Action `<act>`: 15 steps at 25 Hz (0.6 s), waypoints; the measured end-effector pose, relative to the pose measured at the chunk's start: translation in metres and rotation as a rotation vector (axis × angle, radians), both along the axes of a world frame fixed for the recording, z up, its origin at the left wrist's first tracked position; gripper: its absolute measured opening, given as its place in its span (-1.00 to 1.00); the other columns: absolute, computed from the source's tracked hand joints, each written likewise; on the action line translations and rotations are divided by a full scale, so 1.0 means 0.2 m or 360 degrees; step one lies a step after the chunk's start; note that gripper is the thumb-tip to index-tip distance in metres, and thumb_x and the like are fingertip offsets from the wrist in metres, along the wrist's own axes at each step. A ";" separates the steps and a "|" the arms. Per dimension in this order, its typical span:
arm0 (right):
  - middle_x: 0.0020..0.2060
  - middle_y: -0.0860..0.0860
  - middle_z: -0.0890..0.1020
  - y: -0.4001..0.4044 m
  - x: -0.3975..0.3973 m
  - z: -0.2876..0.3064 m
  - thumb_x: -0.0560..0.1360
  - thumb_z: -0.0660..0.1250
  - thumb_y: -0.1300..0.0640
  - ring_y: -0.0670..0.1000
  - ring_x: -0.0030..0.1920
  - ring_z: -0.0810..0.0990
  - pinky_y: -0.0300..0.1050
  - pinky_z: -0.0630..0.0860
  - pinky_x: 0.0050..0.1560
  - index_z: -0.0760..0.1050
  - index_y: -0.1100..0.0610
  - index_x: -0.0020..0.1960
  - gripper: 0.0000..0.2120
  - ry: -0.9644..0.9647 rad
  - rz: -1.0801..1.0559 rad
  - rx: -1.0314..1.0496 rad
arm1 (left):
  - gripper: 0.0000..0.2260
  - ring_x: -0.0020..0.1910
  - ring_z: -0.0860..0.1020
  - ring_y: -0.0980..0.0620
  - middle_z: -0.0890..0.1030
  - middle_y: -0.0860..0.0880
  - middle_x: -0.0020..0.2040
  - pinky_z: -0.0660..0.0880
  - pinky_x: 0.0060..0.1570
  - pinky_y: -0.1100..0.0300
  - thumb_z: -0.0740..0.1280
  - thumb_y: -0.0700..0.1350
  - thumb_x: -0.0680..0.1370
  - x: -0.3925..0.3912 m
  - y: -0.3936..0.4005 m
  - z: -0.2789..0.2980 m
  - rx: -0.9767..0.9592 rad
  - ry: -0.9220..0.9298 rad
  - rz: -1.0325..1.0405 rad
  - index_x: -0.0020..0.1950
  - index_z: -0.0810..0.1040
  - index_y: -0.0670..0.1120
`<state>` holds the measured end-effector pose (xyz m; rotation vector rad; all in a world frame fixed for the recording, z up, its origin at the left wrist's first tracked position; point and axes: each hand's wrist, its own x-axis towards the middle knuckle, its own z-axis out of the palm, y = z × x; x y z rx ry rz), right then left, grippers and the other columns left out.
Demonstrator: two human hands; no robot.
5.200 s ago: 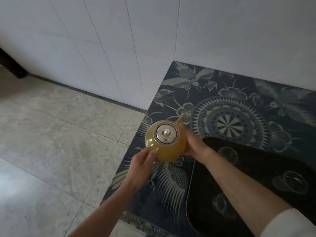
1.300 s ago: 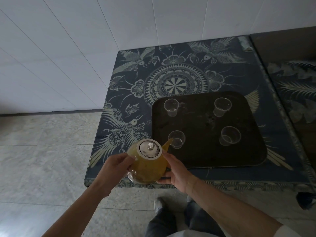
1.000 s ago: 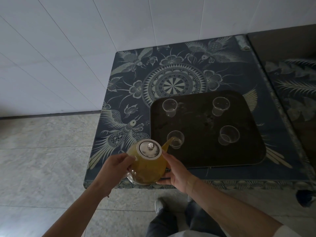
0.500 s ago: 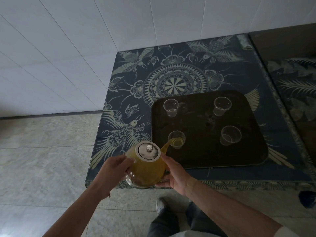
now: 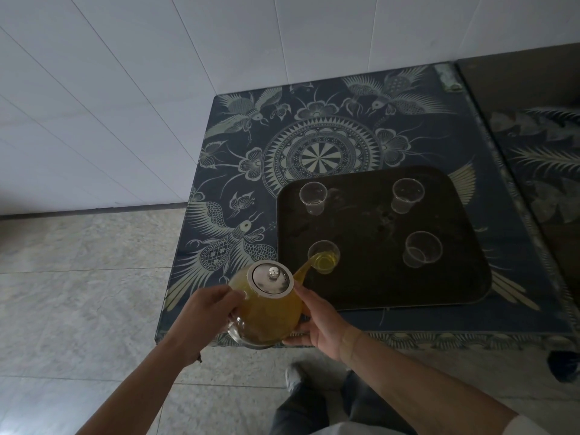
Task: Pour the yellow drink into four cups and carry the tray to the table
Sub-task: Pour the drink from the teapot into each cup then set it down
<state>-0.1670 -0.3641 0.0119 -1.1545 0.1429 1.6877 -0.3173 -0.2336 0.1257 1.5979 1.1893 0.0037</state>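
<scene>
A round glass teapot full of yellow drink, with a metal lid, is tilted with its spout over the near-left cup. That cup holds some yellow drink. My left hand grips the pot's left side and my right hand cradles its right side and bottom. A black tray on the patterned table carries the near-left cup plus three clear empty ones: far-left cup, far-right cup, near-right cup.
The dark blue patterned table stands in a corner against a white panelled wall. A second dark surface adjoins on the right. Grey tiled floor lies to the left, and my legs and shoe below.
The pot has tipped further toward the near-left cup, and yellow drink has gathered in that cup, which looked empty a second ago. Both hands keep the same hold.
</scene>
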 end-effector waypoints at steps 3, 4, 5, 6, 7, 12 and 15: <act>0.21 0.10 0.61 0.00 -0.01 0.00 0.54 0.29 -0.27 0.22 0.12 0.66 0.29 0.60 0.18 0.43 -0.03 0.32 -0.54 0.0022 0.0005 0.0004 | -0.65 -0.51 0.29 0.15 0.39 0.07 -0.52 0.24 -0.34 0.16 0.32 -0.17 0.57 0.00 0.00 0.01 0.0005 0.0028 -0.0007 -0.44 0.47 -0.08; 0.21 0.11 0.61 0.00 -0.01 0.00 0.54 0.29 -0.26 0.22 0.13 0.66 0.31 0.59 0.19 0.44 -0.03 0.32 -0.54 0.0023 0.0005 0.0006 | -0.66 -0.51 0.30 0.15 0.39 0.07 -0.52 0.25 -0.34 0.16 0.32 -0.16 0.57 0.00 0.00 0.01 0.0008 0.0044 -0.0006 -0.43 0.47 -0.08; 0.22 0.11 0.61 0.00 -0.01 0.00 0.54 0.30 -0.26 0.22 0.13 0.66 0.32 0.58 0.20 0.44 -0.02 0.33 -0.53 0.0020 0.0010 0.0010 | -0.66 -0.51 0.31 0.15 0.40 0.07 -0.52 0.26 -0.33 0.17 0.32 -0.16 0.57 0.00 0.00 0.02 0.0016 0.0062 -0.0004 -0.43 0.47 -0.09; 0.23 0.12 0.61 0.00 -0.01 -0.01 0.54 0.30 -0.27 0.23 0.15 0.66 0.32 0.58 0.20 0.44 -0.02 0.34 -0.52 0.0016 0.0018 0.0014 | -0.66 -0.51 0.31 0.15 0.41 0.06 -0.52 0.27 -0.33 0.17 0.32 -0.16 0.56 0.00 0.00 0.02 0.0028 0.0076 -0.0003 -0.43 0.47 -0.09; 0.24 0.13 0.61 0.00 -0.02 -0.01 0.53 0.31 -0.27 0.24 0.15 0.66 0.33 0.58 0.19 0.44 -0.01 0.35 -0.50 0.0010 0.0029 0.0019 | -0.66 -0.51 0.32 0.14 0.41 0.05 -0.51 0.28 -0.33 0.17 0.33 -0.16 0.56 0.00 0.00 0.02 0.0040 0.0081 -0.0003 -0.43 0.47 -0.09; 0.26 0.13 0.63 0.01 -0.02 -0.04 0.50 0.32 -0.30 0.25 0.17 0.67 0.32 0.58 0.20 0.45 -0.01 0.36 -0.45 0.0003 0.0055 0.0024 | -0.68 -0.46 0.35 0.11 0.44 0.01 -0.47 0.30 -0.30 0.17 0.34 -0.13 0.56 -0.01 0.01 0.03 0.0090 0.0090 -0.0004 -0.41 0.48 -0.11; 0.26 0.13 0.62 0.02 -0.02 -0.05 0.50 0.32 -0.31 0.26 0.18 0.66 0.34 0.56 0.22 0.46 -0.02 0.36 -0.45 0.0010 0.0065 0.0032 | -0.68 -0.48 0.33 0.11 0.43 0.00 -0.47 0.29 -0.30 0.16 0.35 -0.12 0.55 -0.01 0.01 0.04 0.0084 0.0101 -0.0015 -0.40 0.49 -0.11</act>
